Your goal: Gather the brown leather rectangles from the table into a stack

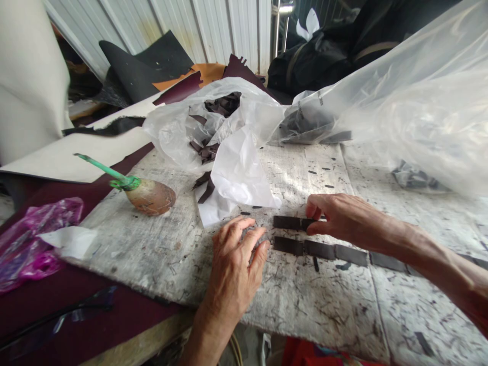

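Observation:
My left hand (236, 259) rests on the scarred grey work board (145, 254), its fingers curled and apart, holding nothing. Its fingertips are close to the left end of a row of dark leather strips (319, 249) laid end to end. Above that row lies a shorter dark leather strip (287, 222). My right hand (343, 216) comes in from the right, and its thumb and fingers pinch the right end of the shorter strip. Behind my hands, a bulbous brown tool with a green handle (150, 196) lies on the board.
A white plastic bag (213, 132) holding dark leather offcuts lies at the back of the board. Clear plastic sheeting (419, 101) hangs over the right side. A magenta plastic bag (38, 239) lies on maroon leather (76, 305) at the left. Leather sheets are stacked behind.

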The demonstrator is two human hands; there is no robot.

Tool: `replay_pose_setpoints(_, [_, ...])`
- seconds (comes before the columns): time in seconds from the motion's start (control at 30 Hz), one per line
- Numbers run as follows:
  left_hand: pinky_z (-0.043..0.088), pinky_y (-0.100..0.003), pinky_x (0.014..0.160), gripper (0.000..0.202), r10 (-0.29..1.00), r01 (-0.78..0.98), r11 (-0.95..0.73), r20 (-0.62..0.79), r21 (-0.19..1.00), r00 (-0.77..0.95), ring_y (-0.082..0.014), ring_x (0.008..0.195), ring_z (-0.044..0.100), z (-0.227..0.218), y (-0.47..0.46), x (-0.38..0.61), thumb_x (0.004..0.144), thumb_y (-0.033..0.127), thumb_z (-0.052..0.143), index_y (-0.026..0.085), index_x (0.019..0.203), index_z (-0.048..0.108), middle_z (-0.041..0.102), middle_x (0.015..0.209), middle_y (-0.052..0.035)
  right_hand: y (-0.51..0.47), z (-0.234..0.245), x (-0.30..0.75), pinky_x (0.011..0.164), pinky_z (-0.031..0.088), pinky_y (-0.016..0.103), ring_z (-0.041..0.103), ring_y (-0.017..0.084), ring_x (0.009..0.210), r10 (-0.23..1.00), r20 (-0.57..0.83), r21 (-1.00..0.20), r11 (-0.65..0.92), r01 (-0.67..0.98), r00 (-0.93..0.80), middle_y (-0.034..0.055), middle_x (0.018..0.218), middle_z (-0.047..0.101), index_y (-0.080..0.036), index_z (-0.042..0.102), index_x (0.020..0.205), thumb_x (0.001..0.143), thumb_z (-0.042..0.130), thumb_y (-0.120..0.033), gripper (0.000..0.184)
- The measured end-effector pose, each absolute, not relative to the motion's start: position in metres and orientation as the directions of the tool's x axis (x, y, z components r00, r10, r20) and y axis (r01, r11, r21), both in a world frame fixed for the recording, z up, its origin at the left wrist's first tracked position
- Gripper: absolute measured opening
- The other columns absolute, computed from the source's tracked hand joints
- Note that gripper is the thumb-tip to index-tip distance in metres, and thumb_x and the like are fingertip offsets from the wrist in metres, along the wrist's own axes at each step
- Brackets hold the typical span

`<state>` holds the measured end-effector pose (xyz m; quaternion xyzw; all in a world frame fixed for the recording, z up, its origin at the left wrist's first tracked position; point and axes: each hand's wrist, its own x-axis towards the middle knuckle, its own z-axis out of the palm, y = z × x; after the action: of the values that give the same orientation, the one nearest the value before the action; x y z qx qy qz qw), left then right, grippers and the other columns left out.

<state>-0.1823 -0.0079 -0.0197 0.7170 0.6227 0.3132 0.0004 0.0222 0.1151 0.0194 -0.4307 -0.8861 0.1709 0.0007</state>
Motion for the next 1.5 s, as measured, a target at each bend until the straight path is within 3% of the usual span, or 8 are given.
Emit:
replay_pose_setpoints(0.8, [0.04, -0.045, 0.094, 0.018, 0.905, 0.903, -0.194, 0.424, 0.382, 0.014, -0.0255, 0.107, 0.051, -0.019, -0.006, -0.18, 0.086, 0.022, 0.055, 0.016, 0.101, 0.064, 0.06, 0.108, -0.0106, 0.117, 0.012, 0.027, 0.052, 0.033, 0.024, 0.052, 0.013, 0.059, 0.716, -0.104, -0.376, 0.614, 0.694, -0.69, -0.0016, 0.068, 0.061, -0.021, 0.055, 0.084, 0.075, 0.062, -0.024, 0.012])
replay_pose_setpoints(1.0, [0.039, -0.043, 0.095, 0.019, 0.904, 0.908, -0.194, 0.427, 0.371, 0.019, -0.0249, 0.107, 0.051, -0.02, -0.007, -0.179, 0.085, 0.023, 0.055, 0.016, 0.101, 0.064, 0.06, 0.108, -0.0103, 0.117, 0.006, 0.032, 0.055, 0.036, 0.023, 0.053, 0.012, 0.06, 0.66, -0.026, -0.382, 0.687, 0.617, -0.751, -0.002, 0.071, 0.06, -0.022, 0.058, 0.101, 0.077, 0.063, -0.026, 0.024])
replay_pose_setpoints(1.13, [0.039, -0.043, 0.095, 0.02, 0.904, 0.912, -0.195, 0.426, 0.36, 0.025, -0.0255, 0.107, 0.052, -0.019, -0.007, -0.179, 0.084, 0.024, 0.056, 0.015, 0.101, 0.063, 0.06, 0.108, -0.011, 0.118, 0.008, 0.033, 0.061, 0.039, 0.025, 0.056, 0.013, 0.067, 0.604, -0.015, -0.426, 0.717, 0.551, -0.797, 0.0015, 0.08, 0.062, -0.021, 0.063, 0.088, 0.081, 0.059, -0.023, 0.008])
replay_pose_setpoints(1.3, [0.039, -0.044, 0.095, 0.021, 0.907, 0.917, -0.19, 0.421, 0.35, 0.028, -0.0259, 0.106, 0.052, -0.018, -0.005, -0.178, 0.084, 0.026, 0.057, 0.016, 0.102, 0.063, 0.06, 0.108, -0.011, 0.123, 0.013, 0.03, 0.06, 0.038, 0.026, 0.054, 0.014, 0.065, 0.607, -0.075, -0.476, 0.675, 0.563, -0.791, 0.002, 0.077, 0.06, -0.019, 0.065, 0.08, 0.081, 0.056, -0.021, 0.01])
replay_pose_setpoints(1.5, [0.039, -0.043, 0.094, 0.02, 0.912, 0.926, -0.173, 0.409, 0.336, 0.022, -0.0253, 0.105, 0.052, -0.018, -0.006, -0.176, 0.083, 0.027, 0.057, 0.017, 0.101, 0.062, 0.059, 0.108, -0.0099, 0.121, 0.012, 0.035, 0.069, 0.039, 0.029, 0.053, 0.016, 0.076, 0.549, 0.013, -0.501, 0.727, 0.47, -0.835, 0.0041, 0.079, 0.062, -0.017, 0.064, 0.078, 0.087, 0.053, -0.022, 0.015])
